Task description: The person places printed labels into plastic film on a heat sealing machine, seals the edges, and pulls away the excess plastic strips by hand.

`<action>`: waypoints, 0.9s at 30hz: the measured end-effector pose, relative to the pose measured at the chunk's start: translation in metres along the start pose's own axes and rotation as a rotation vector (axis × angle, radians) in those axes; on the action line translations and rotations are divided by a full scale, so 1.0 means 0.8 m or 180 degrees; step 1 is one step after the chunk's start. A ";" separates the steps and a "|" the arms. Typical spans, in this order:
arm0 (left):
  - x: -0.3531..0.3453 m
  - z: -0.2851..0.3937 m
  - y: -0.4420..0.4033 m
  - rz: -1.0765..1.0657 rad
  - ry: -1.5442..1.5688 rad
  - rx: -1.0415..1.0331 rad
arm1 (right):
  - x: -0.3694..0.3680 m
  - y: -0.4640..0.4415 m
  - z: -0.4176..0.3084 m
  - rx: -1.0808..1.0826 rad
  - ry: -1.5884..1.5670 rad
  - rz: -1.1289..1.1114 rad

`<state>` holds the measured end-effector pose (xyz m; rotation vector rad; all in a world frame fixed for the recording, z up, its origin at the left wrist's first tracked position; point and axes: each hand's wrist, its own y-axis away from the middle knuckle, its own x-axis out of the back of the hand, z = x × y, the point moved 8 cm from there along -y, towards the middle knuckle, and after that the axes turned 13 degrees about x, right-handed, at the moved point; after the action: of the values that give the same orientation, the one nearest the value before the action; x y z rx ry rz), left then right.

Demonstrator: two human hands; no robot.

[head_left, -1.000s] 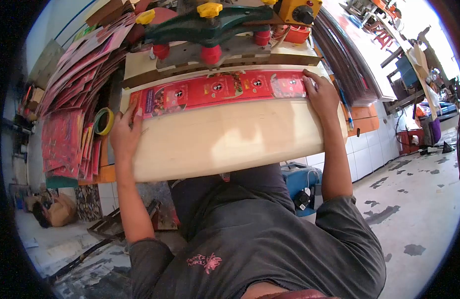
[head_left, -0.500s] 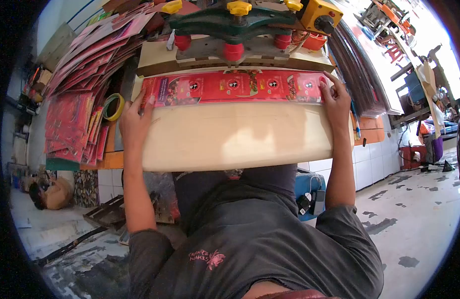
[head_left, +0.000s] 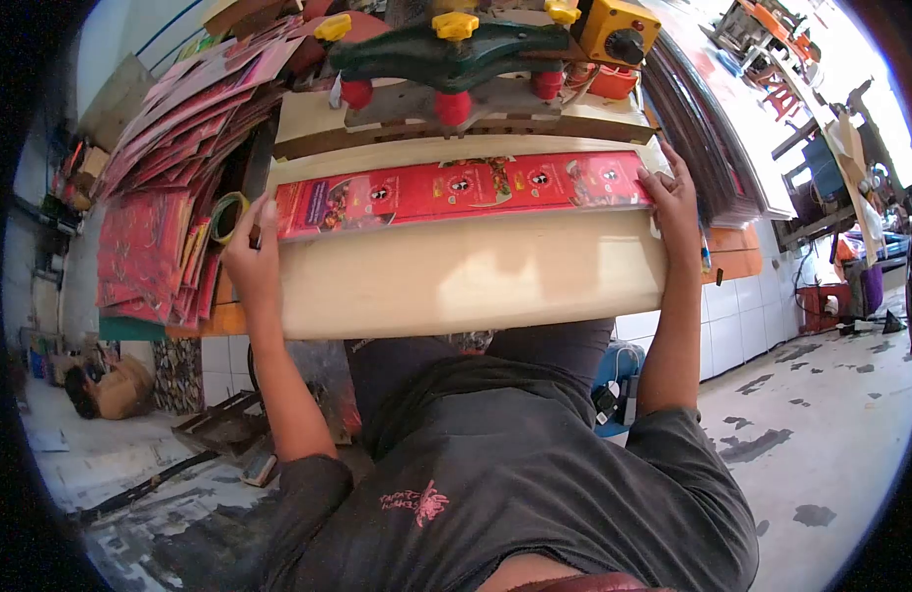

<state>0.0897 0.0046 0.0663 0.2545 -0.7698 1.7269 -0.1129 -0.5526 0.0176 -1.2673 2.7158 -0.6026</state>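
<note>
A long red printed plastic strip (head_left: pixel 417 194) lies across a pale, rounded board (head_left: pixel 476 271), in front of the green machine (head_left: pixel 456 54). My left hand (head_left: pixel 254 247) is at the strip's left end, fingers closed along its edge. At the right end, my right hand (head_left: pixel 673 192) has its thumb and fingers closed on the strip's corner, one finger reaching up past it. A pale band of the board shows between the strip and the machine's front bar.
Stacked red printed sheets (head_left: pixel 145 242) stand at the left, with a roll of yellow tape (head_left: pixel 227 217) beside them. Dark-edged stacked sheets (head_left: pixel 708 148) are at the right. A yellow control box (head_left: pixel 619 32) sits behind. Another person (head_left: pixel 109 387) is low at the far left.
The strip has come back from the machine's bar toward me, with both hands at its ends. My left hand has shifted slightly outward and down.
</note>
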 end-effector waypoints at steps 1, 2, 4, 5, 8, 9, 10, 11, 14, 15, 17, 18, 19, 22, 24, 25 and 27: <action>0.003 0.008 0.006 -0.0006 -0.0052 -0.0023 | 0.006 0.000 -0.001 0.0009 -0.0001 0.0032; 0.006 0.006 0.013 -0.0021 -0.0040 -0.0055 | 0.007 0.002 -0.005 -0.0078 -0.0028 -0.0052; 0.025 -0.003 0.033 0.0304 -0.0052 -0.0116 | 0.010 0.008 -0.021 -0.0172 -0.0050 -0.0094; 0.034 -0.007 0.046 0.0230 0.0203 0.0192 | 0.006 0.019 -0.035 -0.0229 -0.0223 -0.0067; 0.071 -0.006 0.090 0.0613 0.0567 0.0005 | 0.000 0.051 -0.049 -0.0394 -0.0608 -0.0132; 0.080 -0.012 0.102 0.0597 0.0572 -0.0019 | -0.005 0.061 -0.052 -0.0447 -0.0839 -0.0216; 0.089 -0.026 0.113 0.0672 0.0459 0.0074 | -0.008 0.070 -0.056 -0.0419 -0.0845 -0.0178; 0.098 -0.039 0.122 0.0709 0.0416 0.0099 | -0.020 0.082 -0.057 -0.0498 -0.1236 -0.0239; 0.125 -0.097 0.140 0.0688 -0.0114 0.0733 | -0.053 0.114 -0.062 -0.0695 -0.1645 -0.0598; 0.133 -0.107 0.143 0.0684 -0.0128 0.0718 | -0.065 0.122 -0.072 -0.0705 -0.1679 -0.0719; 0.157 -0.120 0.146 0.0924 -0.0901 0.0571 | -0.085 0.136 -0.090 -0.0715 -0.1775 -0.0794; 0.168 -0.132 0.143 0.0916 -0.0911 0.0545 | -0.093 0.142 -0.097 -0.0692 -0.1850 -0.0876; 0.183 -0.132 0.141 0.1254 -0.1251 0.0176 | -0.096 0.145 -0.098 -0.0514 -0.1714 -0.0915; 0.189 -0.082 0.132 0.1628 -0.1233 0.0047 | -0.121 0.153 -0.133 -0.0544 -0.1501 -0.1352; 0.169 -0.019 0.128 0.1379 -0.0734 -0.0131 | -0.136 0.158 -0.145 -0.0650 -0.1605 -0.1523; 0.145 0.002 0.126 0.1082 -0.0385 -0.0235 | -0.146 0.161 -0.150 -0.0733 -0.1605 -0.1681; 0.091 0.055 0.132 0.0306 0.0200 -0.0526 | -0.161 0.168 -0.160 -0.0846 -0.1645 -0.1874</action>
<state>-0.0400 0.0224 0.1011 0.0509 -0.8853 1.7413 -0.1555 -0.3376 0.0720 -1.9749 2.0351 0.0752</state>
